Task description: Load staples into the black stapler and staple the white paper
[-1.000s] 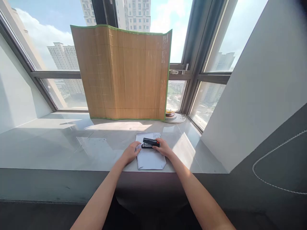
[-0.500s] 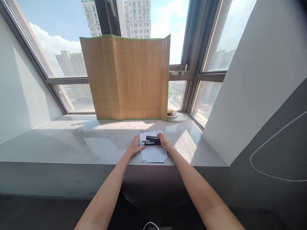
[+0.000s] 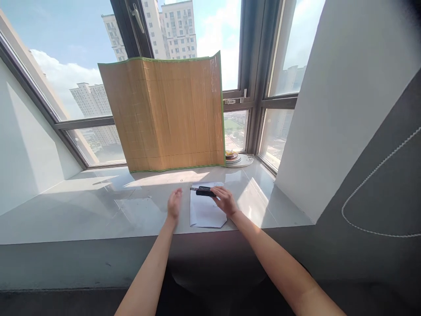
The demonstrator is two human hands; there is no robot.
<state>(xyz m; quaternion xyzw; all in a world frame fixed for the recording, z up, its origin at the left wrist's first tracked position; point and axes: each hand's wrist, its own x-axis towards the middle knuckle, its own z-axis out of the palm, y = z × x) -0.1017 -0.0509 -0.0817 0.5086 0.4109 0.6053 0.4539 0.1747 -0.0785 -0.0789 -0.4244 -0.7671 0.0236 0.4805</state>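
Note:
A black stapler (image 3: pixel 204 191) is in my right hand (image 3: pixel 225 200), whose fingers wrap over its right end. A thin metal piece (image 3: pixel 193 188) juts from the stapler's left end. Beneath it, white paper sheets (image 3: pixel 208 213) lie on the windowsill. My left hand (image 3: pixel 174 203) is apart from the stapler, just left of the paper, its fingers stretched out and nothing visible in them.
A bamboo mat (image 3: pixel 171 114) with green edging stands upright against the window behind the paper. Stacked plates (image 3: pixel 237 159) sit at its right. The pale windowsill (image 3: pixel 85 210) ends at a front edge near my forearms. A beaded cord (image 3: pixel 365 175) hangs at right.
My left hand has let go of the stapler and moved left. The stapler, spread apart before, now looks closed up, and my right hand covers more of it. My view has tilted slightly.

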